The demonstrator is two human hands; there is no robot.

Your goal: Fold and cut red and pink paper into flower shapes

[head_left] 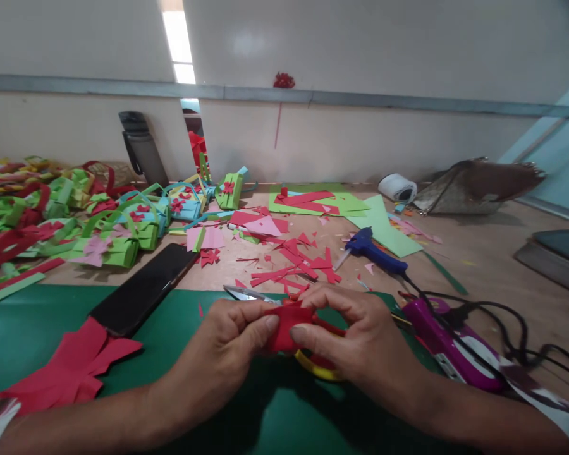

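Between my hands is a small folded piece of red paper (284,328), held up over the green mat (218,411). My left hand (237,335) pinches its left side between thumb and fingers. On the right side, my right hand (346,328) grips it the same way, thumb in front. Just behind and below lie scissors (320,366) with yellow and red handles, partly hidden by my right hand; their blades point left. Larger red paper cut-outs (71,373) rest by my left forearm, beside a black phone (145,287).
Red paper scraps (298,259) litter the table's middle. A blue glue gun (374,249) and a purple power strip (450,341) with cables lie right. Small green paper baskets (109,243) crowd the left, near a dark bottle (145,148). A handbag (474,183) stands back right.
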